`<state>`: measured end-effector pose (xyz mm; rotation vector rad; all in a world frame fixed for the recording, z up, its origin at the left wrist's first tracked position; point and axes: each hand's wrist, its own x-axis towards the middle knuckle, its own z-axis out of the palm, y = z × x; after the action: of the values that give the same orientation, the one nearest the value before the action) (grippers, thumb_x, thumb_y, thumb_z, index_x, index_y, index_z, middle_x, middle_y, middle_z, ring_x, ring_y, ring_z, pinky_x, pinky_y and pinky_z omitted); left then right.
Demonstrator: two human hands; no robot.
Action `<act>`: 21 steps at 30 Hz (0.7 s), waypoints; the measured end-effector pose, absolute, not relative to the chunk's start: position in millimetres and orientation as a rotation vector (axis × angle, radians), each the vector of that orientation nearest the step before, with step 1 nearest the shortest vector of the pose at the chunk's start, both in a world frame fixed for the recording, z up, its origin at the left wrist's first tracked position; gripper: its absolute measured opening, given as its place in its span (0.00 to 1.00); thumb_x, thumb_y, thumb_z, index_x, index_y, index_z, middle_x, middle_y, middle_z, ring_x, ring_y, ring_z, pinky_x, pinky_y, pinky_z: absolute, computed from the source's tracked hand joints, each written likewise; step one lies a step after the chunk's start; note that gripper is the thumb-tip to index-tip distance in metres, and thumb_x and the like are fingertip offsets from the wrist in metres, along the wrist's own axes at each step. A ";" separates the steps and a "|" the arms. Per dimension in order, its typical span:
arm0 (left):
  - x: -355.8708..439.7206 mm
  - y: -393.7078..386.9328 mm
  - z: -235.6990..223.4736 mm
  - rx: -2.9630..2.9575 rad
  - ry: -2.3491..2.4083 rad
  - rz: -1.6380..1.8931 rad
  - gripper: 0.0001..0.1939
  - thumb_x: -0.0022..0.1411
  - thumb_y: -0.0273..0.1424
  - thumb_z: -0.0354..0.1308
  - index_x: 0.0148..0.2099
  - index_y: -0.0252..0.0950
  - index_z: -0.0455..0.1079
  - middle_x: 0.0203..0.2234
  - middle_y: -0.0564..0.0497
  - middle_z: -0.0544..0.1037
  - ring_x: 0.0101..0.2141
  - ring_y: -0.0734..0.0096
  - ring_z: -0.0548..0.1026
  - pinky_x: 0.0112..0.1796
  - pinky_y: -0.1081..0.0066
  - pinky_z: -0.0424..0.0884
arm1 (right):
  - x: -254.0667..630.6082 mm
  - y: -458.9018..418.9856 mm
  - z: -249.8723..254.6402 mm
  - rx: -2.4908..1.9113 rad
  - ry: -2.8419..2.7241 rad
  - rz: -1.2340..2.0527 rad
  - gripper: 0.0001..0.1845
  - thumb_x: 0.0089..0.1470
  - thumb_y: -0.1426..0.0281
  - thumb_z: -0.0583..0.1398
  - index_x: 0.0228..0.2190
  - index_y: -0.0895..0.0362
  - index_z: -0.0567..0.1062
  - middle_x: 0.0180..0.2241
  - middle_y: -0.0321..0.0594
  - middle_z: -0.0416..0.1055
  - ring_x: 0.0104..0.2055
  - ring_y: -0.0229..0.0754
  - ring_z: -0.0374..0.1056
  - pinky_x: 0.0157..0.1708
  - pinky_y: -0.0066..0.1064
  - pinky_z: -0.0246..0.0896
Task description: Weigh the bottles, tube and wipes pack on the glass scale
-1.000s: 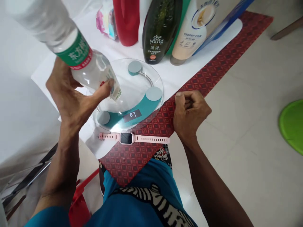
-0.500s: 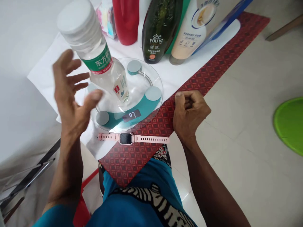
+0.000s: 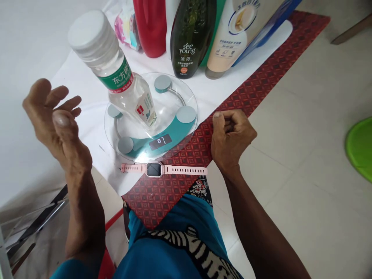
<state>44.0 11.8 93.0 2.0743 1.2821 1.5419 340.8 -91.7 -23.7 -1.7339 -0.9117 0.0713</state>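
A clear plastic bottle (image 3: 130, 99) with a white cap and green label stands on a round glass scale (image 3: 165, 141), whose small display is lit. To the bottle's left, my left hand (image 3: 56, 120) hangs in the air, fingers apart and holding nothing. My right hand (image 3: 232, 139) rests at the edge of the red patterned tabletop (image 3: 203, 143), curled closed with the thumb over the fingers. Whether anything is inside that fist is hidden. In front of the scale lies a watch (image 3: 154, 169) with a pink strap stretched out flat, touched by neither hand.
Behind the scale stand a dark green shampoo bottle (image 3: 190, 38), a beige tube (image 3: 229, 38) and a red container (image 3: 151, 29). A colourful packet (image 3: 127, 27) sits at the back left. White sheeting (image 3: 84, 116) covers part of the table. A green stool top (image 3: 360, 149) is at the right.
My left hand has moved left and away from the bottle, which stays standing on the scale. My right hand keeps its place and closed shape.
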 end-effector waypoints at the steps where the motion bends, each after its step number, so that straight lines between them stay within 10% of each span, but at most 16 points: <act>1: 48.4 10.1 92.7 2.109 1.250 1.528 0.38 0.64 0.71 0.56 0.63 0.54 0.73 0.55 0.49 0.78 0.53 0.46 0.82 0.54 0.39 0.78 | 340.8 -91.7 -23.5 -1.726 -0.911 0.069 0.12 0.68 0.64 0.60 0.30 0.51 0.71 0.28 0.35 0.71 0.28 0.40 0.67 0.29 0.36 0.61; 10: 88.0 6.3 79.1 2.330 1.098 1.191 0.45 0.54 0.61 0.76 0.67 0.51 0.70 0.60 0.45 0.75 0.62 0.46 0.76 0.60 0.42 0.75 | 339.4 -92.1 -20.3 -1.757 -0.885 0.076 0.14 0.67 0.62 0.60 0.29 0.51 0.72 0.29 0.36 0.73 0.27 0.39 0.65 0.29 0.35 0.62; 16: 106.7 13.6 63.3 2.195 1.262 1.304 0.29 0.50 0.38 0.80 0.51 0.38 0.74 0.40 0.52 0.83 0.39 0.59 0.85 0.38 0.59 0.84 | 338.0 -92.1 -17.8 -1.801 -0.881 0.061 0.13 0.66 0.61 0.59 0.29 0.52 0.74 0.28 0.35 0.74 0.28 0.39 0.66 0.30 0.34 0.63; 21: 56.5 73.9 70.6 2.103 1.311 1.715 0.34 0.44 0.44 0.77 0.52 0.37 0.74 0.41 0.51 0.81 0.38 0.60 0.83 0.31 0.61 0.81 | 337.9 -93.6 -15.5 -1.826 -0.884 0.089 0.14 0.67 0.60 0.60 0.29 0.51 0.75 0.29 0.37 0.75 0.27 0.40 0.66 0.29 0.36 0.62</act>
<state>56.5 73.9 70.6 2.1027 1.3112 1.7147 337.9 -93.6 -15.5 -1.8261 -0.8837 0.0887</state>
